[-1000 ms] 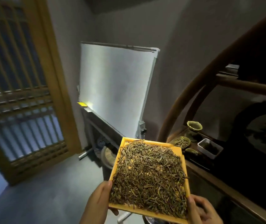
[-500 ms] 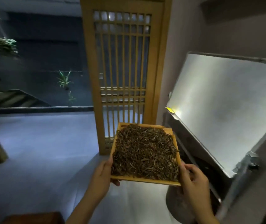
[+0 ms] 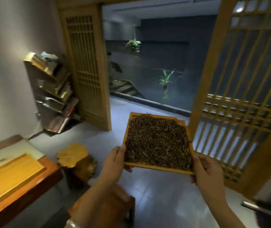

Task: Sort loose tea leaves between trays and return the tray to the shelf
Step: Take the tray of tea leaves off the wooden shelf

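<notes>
In front of the open doorway [image 3: 148, 55], a yellow tray [image 3: 157, 167] is carried in the air, heaped with dark tea leaves [image 3: 157, 142]. The left hand [image 3: 115, 163] grips its near left corner; the right hand [image 3: 205, 171] grips the near right corner. A wall shelf [image 3: 52, 92] stands to the left, well apart.

1. The tea leaves [image 3: 157, 143] cover the floor of the tray [image 3: 156, 168]; only its rim shows.
2. The fingers of the left hand [image 3: 115, 159] and the right hand [image 3: 204, 170] pass under the tray's near corners, out of sight.
3. The desk [image 3: 21, 191] runs off the left edge.
4. The shelf [image 3: 52, 92] is blurred; its stacked contents look like books or papers.
5. A dark object [image 3: 269, 213] at the lower right corner is cut off and unreadable.
</notes>
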### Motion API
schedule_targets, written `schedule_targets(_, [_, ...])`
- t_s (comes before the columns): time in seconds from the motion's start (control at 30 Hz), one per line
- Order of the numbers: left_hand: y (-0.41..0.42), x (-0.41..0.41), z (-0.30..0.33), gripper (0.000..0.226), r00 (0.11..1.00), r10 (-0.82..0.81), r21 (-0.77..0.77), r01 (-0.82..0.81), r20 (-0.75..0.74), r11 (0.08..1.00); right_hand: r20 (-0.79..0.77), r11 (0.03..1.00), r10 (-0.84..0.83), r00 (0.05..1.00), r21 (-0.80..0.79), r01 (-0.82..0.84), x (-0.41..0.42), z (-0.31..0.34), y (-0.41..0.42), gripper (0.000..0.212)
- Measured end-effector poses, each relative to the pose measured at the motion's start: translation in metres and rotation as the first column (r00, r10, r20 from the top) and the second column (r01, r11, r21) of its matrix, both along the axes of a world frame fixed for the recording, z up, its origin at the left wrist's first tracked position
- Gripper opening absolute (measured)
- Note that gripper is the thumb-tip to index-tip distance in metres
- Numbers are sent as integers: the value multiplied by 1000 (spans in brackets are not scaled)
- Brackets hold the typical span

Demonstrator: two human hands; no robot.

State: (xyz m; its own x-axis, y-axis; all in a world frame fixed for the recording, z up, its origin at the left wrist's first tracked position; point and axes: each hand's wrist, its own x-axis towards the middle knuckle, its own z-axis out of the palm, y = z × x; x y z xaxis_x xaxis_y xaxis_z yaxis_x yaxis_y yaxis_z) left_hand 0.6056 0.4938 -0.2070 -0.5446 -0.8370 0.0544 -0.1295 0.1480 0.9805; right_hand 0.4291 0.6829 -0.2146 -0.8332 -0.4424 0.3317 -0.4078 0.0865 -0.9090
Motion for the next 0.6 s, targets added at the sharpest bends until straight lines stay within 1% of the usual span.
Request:
schedule_targets(0.07, [-20, 27, 1, 36, 994, 107, 39, -106, -20, 994, 3, 994, 111, 994, 15, -111, 8, 0, -41, 19])
schedule_targets(0.17, [-42, 69, 2, 34, 962, 264, 94, -258, -62, 962, 7, 965, 261, 965, 26, -261, 25, 4, -100, 17])
schedule_targets(0.3, [-65, 123, -2, 34, 902, 425, 116, -415, -78, 902, 9, 890, 453, 892, 48, -453, 55, 4, -172, 16])
schedule_targets(0.4, [-79, 160, -5, 34, 830, 556, 75, -552, -53, 831, 29, 808, 587, 809, 40, -588, 80, 2, -225, 17])
schedule_targets(0.5, [-89, 193, -9, 34, 726, 687, 69, -685, -27, 726, 33, 715, 697, 717, 44, -697, 108, 0, -274, 19])
schedule_targets(0.6, [-96, 221, -14, 38, 617, 787, 49, -786, 8, 616, 29, 634, 771, 636, 46, -772, 139, -1, -314, 18])
